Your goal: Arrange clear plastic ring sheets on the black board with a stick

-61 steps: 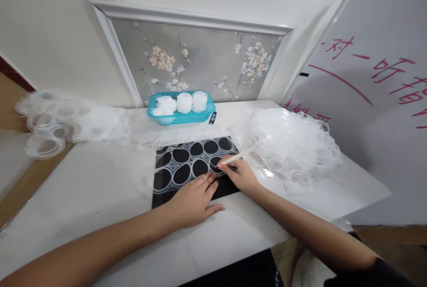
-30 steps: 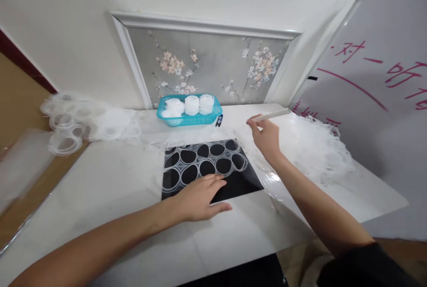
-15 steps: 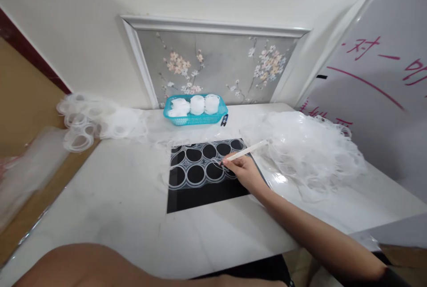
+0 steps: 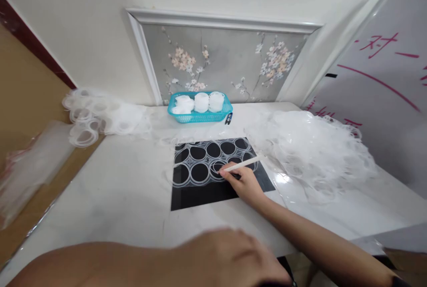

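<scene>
White stick (image 4: pixel 243 164) sits pinched in the right hand (image 4: pixel 243 185), its fingers closed on it above the black mat (image 4: pixel 213 191); the blurred left hand (image 4: pixel 230 256) hovers, its fingers' spread unclear.

White table (image 4: pixel 110 198) — black mat (image 4: pixel 213 191); teal basket (image 4: pixel 200 117); clear plastic heap (image 4: pixel 316 153).

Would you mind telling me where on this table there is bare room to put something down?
The table is bare left of the black mat, below the loose rings. Crowded: the plastic heap fills the right, the blue basket the back, and the right hand with its stick works the mat.
</scene>
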